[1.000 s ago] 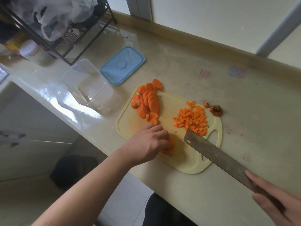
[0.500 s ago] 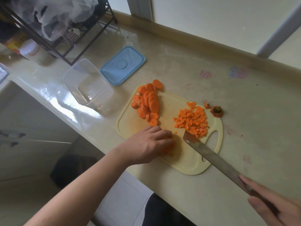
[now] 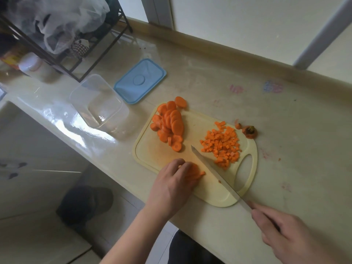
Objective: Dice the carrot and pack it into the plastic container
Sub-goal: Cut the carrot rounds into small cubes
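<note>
Cutting board (image 3: 152, 155) on bench: left hand (image 3: 174, 184) curled over a few carrot slices (image 3: 193, 172) at its near edge, steadying them for the knife (image 3: 213, 169), whose handle the right hand (image 3: 291, 237) grips. Uncut rounds (image 3: 169, 123) wait far left; dice (image 3: 221, 145) heaped right. Clear container (image 3: 97, 103), unfilled, with blue lid (image 3: 140, 80) off, stands left for packing.

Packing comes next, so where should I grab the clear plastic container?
Probably the clear container by its long right rim, from the cutting board side: it stands upright, open and empty, lid lying apart behind it.
</note>
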Demonstrator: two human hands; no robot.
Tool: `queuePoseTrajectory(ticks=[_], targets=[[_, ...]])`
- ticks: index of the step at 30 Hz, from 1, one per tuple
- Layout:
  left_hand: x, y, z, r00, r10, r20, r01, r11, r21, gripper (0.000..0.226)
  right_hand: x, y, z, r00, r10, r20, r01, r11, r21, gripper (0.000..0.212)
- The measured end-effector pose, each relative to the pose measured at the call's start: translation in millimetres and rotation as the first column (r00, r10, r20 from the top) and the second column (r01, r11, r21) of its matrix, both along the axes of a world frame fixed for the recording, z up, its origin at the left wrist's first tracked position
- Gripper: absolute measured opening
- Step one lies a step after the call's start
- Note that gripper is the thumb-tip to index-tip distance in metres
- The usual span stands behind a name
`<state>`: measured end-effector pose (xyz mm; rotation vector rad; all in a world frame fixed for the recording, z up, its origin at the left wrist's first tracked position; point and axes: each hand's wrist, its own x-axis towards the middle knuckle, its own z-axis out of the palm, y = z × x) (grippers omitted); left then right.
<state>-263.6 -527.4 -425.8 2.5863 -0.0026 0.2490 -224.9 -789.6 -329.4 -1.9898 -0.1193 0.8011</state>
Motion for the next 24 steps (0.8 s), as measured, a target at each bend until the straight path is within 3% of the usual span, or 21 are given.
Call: queuePoseTrajectory(ticks=[6,10,12,14,24], targets=[[-1,-11,2,0.995,0.096,-0.004,-0.096,0.995,-0.042,0.037,19,-3,4,0.997,0.035,-0.071,-0.038,0.998,-0.040,0.024],[3,-25,1,0.984,0.177,-0.019,-0.177,0.984,-0.029,0.038,18,2,4,0.999,0.052,-0.001,-0.052,0.996,-0.074,0.033],[5,-32,0,0.977,0.209,-0.036,-0.210,0.977,-0.038,0.042,11,9,4,0.996,0.067,0.061,-0.061,0.993,-0.098,0.021],[6,-37,-1,0.972,0.230,-0.052,-0.232,0.972,-0.037,0.046,3,16,4,0.994,0.078,0.074,-0.071,0.993,-0.092,0.024],[5,-30,-3,0.986,0.160,-0.040,-0.162,0.986,-0.046,0.049,8,15,7,0.996,0.084,-0.032,-0.085,0.995,-0.048,0.027]])
